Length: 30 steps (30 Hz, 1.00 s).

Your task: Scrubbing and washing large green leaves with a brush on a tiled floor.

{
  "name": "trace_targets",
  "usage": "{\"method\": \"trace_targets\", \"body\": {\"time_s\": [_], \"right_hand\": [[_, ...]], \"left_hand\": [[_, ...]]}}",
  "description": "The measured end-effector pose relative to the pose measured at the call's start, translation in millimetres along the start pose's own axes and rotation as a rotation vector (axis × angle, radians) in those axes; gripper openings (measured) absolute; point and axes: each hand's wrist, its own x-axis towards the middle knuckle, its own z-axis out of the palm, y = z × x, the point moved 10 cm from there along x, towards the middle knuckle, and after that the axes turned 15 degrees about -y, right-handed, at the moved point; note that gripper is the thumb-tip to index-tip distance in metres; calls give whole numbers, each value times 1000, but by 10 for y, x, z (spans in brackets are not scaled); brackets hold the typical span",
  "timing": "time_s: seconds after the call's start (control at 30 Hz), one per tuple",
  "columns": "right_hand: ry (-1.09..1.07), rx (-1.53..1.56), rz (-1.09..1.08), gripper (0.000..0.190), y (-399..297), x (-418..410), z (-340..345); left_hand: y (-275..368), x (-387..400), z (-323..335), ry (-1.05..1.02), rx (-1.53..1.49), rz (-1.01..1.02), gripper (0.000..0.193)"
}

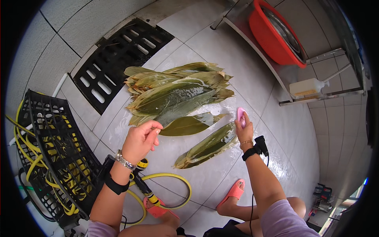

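My left hand (141, 137) pinches the tip of a long green leaf (185, 126) between thumb and fingers. The leaf's far end has a wet, glossy sheen. My right hand (245, 131) grips a pink oval brush (240, 113); its underside is hidden. Just left of that hand, a smaller stack of wet leaves (207, 148) lies slantwise on the tiled floor. Beyond the held leaf spreads a larger pile of broad leaves (171, 94), green with brownish tips and wet on top.
A black drain grate (118, 56) is set in the floor at upper left. At left stands a black plastic crate (63, 142) with a yellow hose; its spray nozzle (142, 180) lies near my feet. A metal rack (257, 49) at upper right holds a red basin (266, 38) and a pump bottle (306, 86).
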Motion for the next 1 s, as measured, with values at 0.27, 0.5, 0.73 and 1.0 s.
{"method": "trace_targets", "body": {"time_s": [0.27, 0.5, 0.73, 1.0], "right_hand": [[-186, 555, 107, 52, 157, -312, 260], [51, 725, 102, 56, -108, -697, 442], [-452, 142, -560, 62, -2478, -1650, 1811], [16, 77, -65, 60, -336, -219, 750]], "left_hand": [[333, -174, 15, -92, 140, 311, 10], [-2021, -14, -284, 78, -102, -191, 18], [-2275, -48, -222, 10, -512, -335, 28], [-2275, -126, -281, 43, -534, -362, 27]]}}
